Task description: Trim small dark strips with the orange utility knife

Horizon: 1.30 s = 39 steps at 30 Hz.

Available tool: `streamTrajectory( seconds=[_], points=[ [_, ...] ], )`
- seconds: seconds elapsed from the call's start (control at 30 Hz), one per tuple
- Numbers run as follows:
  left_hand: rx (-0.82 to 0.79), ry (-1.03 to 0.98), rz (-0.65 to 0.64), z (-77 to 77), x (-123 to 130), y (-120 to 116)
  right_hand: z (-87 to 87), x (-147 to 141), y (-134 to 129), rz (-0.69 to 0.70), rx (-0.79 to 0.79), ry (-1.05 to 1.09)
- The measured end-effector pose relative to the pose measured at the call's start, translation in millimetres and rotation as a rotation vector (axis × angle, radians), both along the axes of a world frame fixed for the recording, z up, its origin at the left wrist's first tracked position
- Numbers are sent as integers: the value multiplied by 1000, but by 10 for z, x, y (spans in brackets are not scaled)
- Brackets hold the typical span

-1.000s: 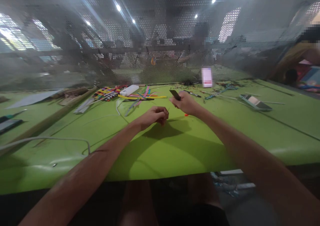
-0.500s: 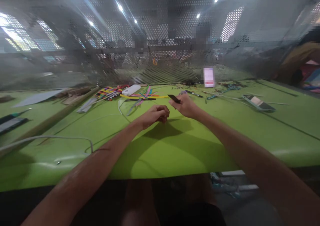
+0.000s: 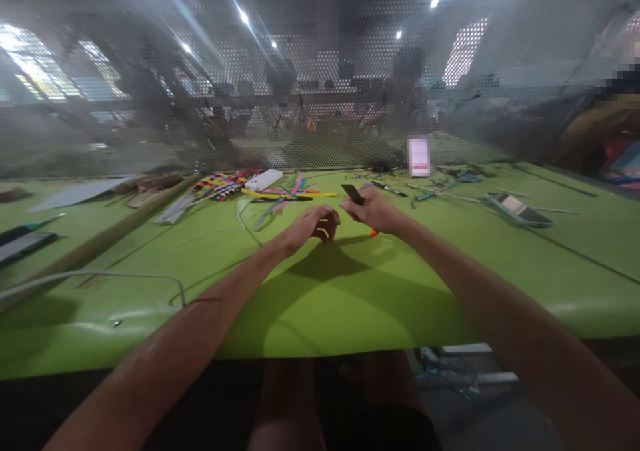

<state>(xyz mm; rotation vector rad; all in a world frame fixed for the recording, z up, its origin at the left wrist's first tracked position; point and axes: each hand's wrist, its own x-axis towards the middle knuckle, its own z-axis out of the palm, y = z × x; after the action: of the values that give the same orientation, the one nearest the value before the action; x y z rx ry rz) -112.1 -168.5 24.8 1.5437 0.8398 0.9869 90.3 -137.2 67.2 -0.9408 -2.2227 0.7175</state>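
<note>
My left hand (image 3: 318,223) hovers low over the green tabletop (image 3: 320,318), its fingers bent with gaps between them. Nothing shows in it. Just to its right, my right hand (image 3: 375,211) is closed on a dark flat strip (image 3: 353,194), whose end sticks out up and to the left; its exact kind I cannot make out. A small orange piece (image 3: 374,233) shows beneath my right hand, partly hidden. Beyond the hands lie several coloured strips (image 3: 295,188) in a loose crossing pile. A black-and-white pen (image 3: 393,189) rests behind my right hand.
A white oblong device (image 3: 265,180) lies by a colourful woven piece (image 3: 220,186). A phone (image 3: 520,209) is at the right. At the left are a wooden pole (image 3: 115,231) and a white cable (image 3: 125,274). A perforated metal screen (image 3: 325,124) closes off the back.
My left hand's fingers have loosened and spread from a tighter curl. The right hand has shifted slightly, with the strip. The orange piece has come into sight beneath it.
</note>
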Motion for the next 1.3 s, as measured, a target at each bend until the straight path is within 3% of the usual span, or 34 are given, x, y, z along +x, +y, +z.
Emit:
streamTrajectory(
  seconds=[0.2,0.37,0.57,0.93,1.1,1.3],
  points=[
    [142,101,-85,17,30,-41,-2,-40,-30,94,-17,-23],
    [228,209,-1,82,22,-94,-18,-48,-39,54,18,-55],
    [202,305,56,134,49,-153,-95,-42,18,66,148,-116],
    [201,307,56,103,38,-92,-102,128,224,-60,350,-207],
    [206,259,75,73,20,-55,-20,230,310,-199,240,-89],
    [212,239,72,53,41,-43,89,136,87,-48,76,-145]
  ],
)
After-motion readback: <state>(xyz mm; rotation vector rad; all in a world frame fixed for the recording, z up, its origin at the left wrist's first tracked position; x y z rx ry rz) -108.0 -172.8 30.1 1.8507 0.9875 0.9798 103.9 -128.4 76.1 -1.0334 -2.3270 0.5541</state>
